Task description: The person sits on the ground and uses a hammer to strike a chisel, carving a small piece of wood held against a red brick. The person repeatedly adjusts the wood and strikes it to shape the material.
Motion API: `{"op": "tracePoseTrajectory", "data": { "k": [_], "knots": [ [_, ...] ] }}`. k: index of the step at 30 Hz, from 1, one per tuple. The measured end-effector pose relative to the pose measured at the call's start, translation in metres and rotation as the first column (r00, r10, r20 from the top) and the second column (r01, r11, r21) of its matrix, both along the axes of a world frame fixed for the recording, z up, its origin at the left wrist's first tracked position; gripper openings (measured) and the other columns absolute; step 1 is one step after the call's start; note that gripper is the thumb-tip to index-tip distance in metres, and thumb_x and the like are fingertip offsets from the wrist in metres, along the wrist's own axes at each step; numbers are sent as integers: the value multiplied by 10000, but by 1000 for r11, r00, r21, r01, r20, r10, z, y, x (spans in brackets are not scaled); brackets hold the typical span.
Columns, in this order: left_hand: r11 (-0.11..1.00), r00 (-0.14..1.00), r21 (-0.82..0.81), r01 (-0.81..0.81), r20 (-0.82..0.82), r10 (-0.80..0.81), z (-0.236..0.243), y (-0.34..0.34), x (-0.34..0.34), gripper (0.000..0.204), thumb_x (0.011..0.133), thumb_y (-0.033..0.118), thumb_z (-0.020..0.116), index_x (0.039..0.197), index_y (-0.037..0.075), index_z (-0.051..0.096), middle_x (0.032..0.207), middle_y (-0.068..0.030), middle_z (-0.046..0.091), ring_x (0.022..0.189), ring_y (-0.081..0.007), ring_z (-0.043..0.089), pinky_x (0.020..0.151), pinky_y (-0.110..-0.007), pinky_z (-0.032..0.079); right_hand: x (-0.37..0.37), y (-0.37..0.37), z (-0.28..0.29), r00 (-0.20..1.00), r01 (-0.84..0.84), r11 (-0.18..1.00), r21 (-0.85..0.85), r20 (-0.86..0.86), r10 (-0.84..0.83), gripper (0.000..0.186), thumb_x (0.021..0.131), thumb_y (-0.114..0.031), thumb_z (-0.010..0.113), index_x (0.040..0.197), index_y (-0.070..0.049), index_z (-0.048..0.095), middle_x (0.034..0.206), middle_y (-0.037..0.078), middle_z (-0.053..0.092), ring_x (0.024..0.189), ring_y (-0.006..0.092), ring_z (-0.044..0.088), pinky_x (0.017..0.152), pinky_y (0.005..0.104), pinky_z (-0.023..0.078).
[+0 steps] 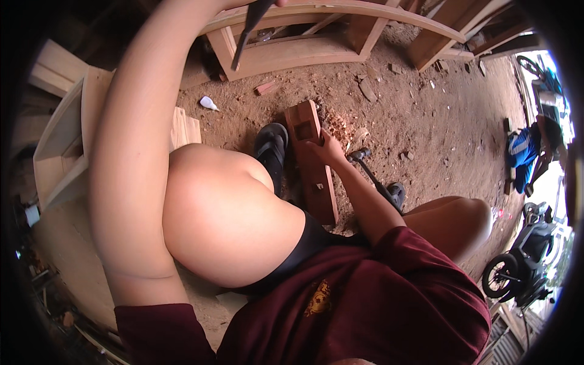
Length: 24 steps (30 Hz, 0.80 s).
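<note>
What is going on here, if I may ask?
The person's right hand grips a long wooden block in front of them. The left hand, mostly cut off by the upper edge, appears to hold a dark bar. Wood shavings and a hammer lie right of the block.

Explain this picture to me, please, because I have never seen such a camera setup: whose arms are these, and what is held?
No machine works here; these are a person's own arms. The picture comes from a wide camera worn on the head, looking down, so straight edges bend. The right hand grips a long brown wooden block with openings, perhaps a hand plane. The left hand, mostly cut off at the top, seems to hold a dark slim tool. On the dirt ground lie wood shavings, a hammer and a small white bottle.
</note>
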<state>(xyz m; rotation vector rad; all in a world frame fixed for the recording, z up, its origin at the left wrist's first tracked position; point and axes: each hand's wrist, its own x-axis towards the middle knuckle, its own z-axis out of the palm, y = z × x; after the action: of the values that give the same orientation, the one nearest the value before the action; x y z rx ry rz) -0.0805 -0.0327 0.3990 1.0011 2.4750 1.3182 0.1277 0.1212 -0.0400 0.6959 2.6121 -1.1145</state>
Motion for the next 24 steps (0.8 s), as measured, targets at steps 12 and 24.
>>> {"op": "tracePoseTrajectory", "data": {
  "k": [12,24],
  "knots": [
    [995,995,-27,96,-28,-97,-1,-1,-3,253,873,221,732,787,9,624,665,-57,651,558,-130,630,541,-286,522,63,133,58,198,-554,806,-209,907,372,722,756,-703,695,1132,-86,712,1186,146,659,980,281,677,786,430,571],
    [964,973,-150,221,98,-208,-69,41,-4,446,834,469,764,816,33,669,758,-60,700,700,-131,679,665,-273,538,103,158,169,819,281,915,-289,569,-72,295,884,-322,642,981,-54,716,689,59,629,570,141,578,493,331,485]
  ]
}}
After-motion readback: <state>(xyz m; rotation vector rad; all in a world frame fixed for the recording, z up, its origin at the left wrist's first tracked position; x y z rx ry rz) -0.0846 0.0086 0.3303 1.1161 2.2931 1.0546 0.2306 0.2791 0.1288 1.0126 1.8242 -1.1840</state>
